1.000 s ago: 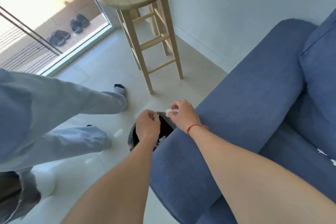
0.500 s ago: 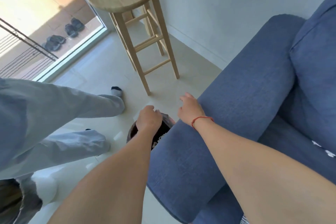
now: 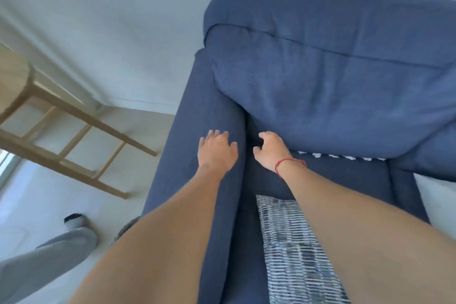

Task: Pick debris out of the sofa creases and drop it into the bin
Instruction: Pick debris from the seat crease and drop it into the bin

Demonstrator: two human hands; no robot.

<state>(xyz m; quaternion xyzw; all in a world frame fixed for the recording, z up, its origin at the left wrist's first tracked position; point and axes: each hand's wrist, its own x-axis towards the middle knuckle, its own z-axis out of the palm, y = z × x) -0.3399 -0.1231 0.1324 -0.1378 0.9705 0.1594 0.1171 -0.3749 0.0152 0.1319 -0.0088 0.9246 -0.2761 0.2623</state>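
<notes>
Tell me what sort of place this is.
Most likely a home living room: a blue fabric sofa against a plain wall, a wooden stool on the tiled floor, and white debris lying in the sofa's seat crease.

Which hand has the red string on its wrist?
The right hand, curled at the sofa crease. The left hand lies flat on the armrest, wrist bare.

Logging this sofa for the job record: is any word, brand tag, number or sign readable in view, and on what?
None. The blue sofa, the patterned cushion and the wooden stool show no text; the cushion carries only woven stripes. The frame is motion-blurred, so fine labels would not be legible anyway.
</notes>
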